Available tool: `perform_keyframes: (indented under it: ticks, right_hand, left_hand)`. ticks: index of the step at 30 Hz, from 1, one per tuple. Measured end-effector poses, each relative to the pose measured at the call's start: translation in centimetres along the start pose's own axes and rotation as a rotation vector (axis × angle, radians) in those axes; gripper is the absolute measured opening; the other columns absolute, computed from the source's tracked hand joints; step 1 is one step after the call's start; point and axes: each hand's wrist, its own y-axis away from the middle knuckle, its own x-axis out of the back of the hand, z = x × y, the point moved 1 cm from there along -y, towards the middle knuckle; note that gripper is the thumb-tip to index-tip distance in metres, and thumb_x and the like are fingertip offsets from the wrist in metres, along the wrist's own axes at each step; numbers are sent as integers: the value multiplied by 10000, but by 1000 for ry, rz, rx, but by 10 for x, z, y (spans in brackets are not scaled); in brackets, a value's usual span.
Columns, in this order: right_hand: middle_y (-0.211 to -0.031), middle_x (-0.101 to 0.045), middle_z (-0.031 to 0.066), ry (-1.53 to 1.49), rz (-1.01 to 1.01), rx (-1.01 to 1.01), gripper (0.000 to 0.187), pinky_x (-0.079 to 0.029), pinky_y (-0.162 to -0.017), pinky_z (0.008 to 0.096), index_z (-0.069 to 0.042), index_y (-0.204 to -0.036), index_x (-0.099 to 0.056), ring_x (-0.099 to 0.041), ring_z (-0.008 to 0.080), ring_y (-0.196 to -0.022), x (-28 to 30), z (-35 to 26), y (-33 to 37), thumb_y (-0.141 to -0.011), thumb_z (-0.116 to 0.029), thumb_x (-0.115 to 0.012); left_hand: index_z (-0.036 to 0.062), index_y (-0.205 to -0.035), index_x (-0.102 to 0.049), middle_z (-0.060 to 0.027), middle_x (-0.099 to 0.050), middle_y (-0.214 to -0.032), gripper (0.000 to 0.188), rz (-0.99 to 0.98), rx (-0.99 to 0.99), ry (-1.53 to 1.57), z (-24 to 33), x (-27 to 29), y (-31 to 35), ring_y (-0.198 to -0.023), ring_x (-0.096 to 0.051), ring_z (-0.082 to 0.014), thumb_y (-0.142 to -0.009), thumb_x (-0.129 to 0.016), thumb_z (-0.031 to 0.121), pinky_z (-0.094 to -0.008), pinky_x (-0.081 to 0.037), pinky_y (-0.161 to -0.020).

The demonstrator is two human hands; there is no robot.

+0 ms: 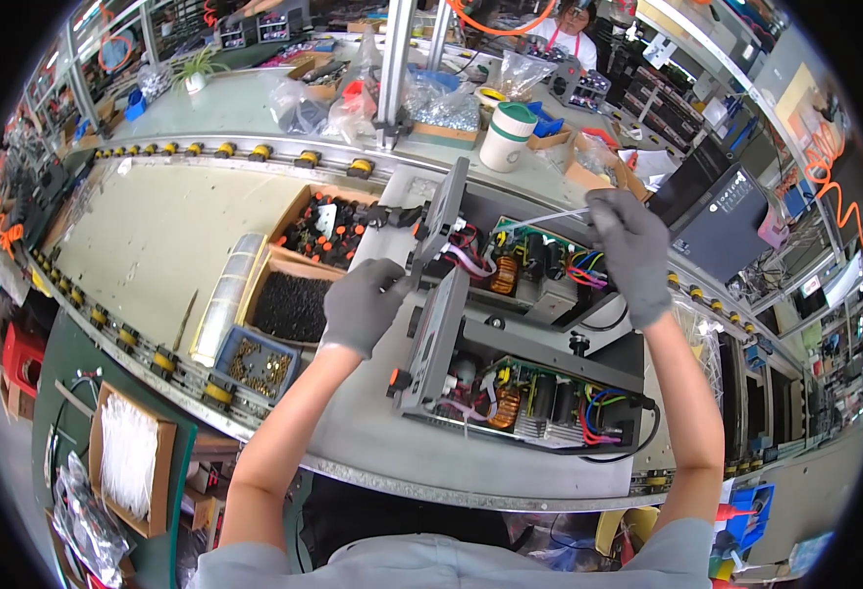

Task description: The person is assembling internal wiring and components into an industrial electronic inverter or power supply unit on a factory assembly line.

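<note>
Two open power-supply units lie side by side: a far unit point(549, 270) and a near unit point(539, 402), each with copper coils, black capacitors and coloured wires showing. Grey front panels stand at their left ends. My left hand point(365, 306), in a grey glove, has its fingers curled against the lower edge of the far front panel point(441, 218). Over the far unit, my gloved right hand point(629, 245) is closed on one end of a thin white cable tie point(541, 220). The tie's other end points left across the wires.
Left of the units stand a box of black and orange parts point(318, 231), a box of black screws point(294, 306) and a blue bin of brass-coloured fasteners point(258, 368). A carton of white cable ties point(129, 456) is lower left. Beyond stands a white-green cup point(508, 137); another person point(564, 39) sits farther back.
</note>
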Motion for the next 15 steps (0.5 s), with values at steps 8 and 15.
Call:
perform_keyframes:
  ticks: [8,15]
  right_hand:
    - [-799,-691,70,170,-183,-3,193,-508,-590,250,-2,-1041,-680,-636,129,-613,-56,56,-40,-946,-148,-596]
    - [-817,-698,63,-1,-279,-273,233,-509,-549,226,-2,-1073,-658,-634,97,-617,-79,65,-53,-960,-185,-570]
  left_hand:
    - [116,-926,-743,-126,-688,-806,240,-59,-172,-1,-14,-55,-43,-764,-661,-319,-895,-637,328,-408,-498,-659]
    - [57,-1035,-637,-139,-690,-806,237,-224,-176,24,-27,-89,-61,-721,-671,-306,-963,-555,268,-424,-504,-646]
